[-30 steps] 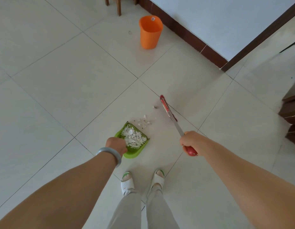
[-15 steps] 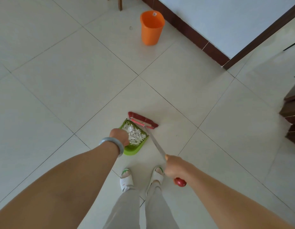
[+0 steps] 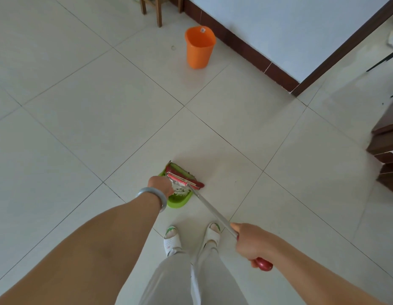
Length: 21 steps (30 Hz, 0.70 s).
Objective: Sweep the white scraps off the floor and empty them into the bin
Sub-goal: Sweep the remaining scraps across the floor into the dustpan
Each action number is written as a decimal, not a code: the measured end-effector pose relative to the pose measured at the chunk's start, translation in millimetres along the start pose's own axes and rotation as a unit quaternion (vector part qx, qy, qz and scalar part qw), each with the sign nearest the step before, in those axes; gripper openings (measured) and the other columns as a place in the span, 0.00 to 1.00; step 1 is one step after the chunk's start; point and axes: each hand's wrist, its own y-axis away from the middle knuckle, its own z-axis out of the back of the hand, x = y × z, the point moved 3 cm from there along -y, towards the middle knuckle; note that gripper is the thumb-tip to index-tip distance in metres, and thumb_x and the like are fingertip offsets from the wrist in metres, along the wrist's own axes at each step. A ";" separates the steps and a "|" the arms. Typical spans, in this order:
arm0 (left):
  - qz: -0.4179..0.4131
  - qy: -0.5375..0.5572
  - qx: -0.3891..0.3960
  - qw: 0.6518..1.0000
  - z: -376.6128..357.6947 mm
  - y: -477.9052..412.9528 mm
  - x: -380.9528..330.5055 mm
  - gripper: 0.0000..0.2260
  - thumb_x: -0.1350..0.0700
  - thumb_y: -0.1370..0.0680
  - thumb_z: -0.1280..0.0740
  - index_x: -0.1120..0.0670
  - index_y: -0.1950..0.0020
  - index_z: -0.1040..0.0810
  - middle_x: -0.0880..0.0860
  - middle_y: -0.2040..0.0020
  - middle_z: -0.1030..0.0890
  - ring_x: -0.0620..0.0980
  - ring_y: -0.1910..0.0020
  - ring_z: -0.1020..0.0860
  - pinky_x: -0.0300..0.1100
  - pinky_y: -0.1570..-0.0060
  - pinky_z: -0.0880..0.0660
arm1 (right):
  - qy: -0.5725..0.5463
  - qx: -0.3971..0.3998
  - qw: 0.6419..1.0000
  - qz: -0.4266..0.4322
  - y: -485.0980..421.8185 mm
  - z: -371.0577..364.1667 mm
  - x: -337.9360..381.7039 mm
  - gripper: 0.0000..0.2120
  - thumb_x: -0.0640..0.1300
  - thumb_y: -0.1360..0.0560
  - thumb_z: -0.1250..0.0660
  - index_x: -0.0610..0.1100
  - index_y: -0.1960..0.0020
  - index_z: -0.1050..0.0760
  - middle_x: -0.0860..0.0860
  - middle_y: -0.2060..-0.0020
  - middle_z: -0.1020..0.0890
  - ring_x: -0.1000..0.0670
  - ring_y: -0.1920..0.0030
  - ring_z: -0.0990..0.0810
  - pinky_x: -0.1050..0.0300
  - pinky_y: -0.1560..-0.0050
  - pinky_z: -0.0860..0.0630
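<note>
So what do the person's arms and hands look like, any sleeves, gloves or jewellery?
Both arms are bare as far as the view shows: no sleeves, no gloves. The left hand has a smooth, pale grey-green bangle round its wrist. The right hand and wrist carry nothing visible: no watch or bracelet. Rings cannot be made out.

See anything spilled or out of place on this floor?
Little. The white scraps lie in the green dustpan, and the orange bin stands upright. Only a small ring-shaped mark shows beside it.
</note>
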 end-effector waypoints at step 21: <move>0.043 0.061 -0.007 0.997 -52.0 58.5 33.1 0.20 0.51 0.17 0.47 0.54 0.69 0.39 0.48 0.70 0.37 0.44 0.73 0.38 0.35 0.73 0.42 | 0.040 -0.072 0.997 0.006 19.9 16.9 -25.9 0.24 0.33 0.25 0.47 0.46 0.31 0.35 0.45 0.65 0.24 0.49 0.74 0.25 0.60 0.74 0.29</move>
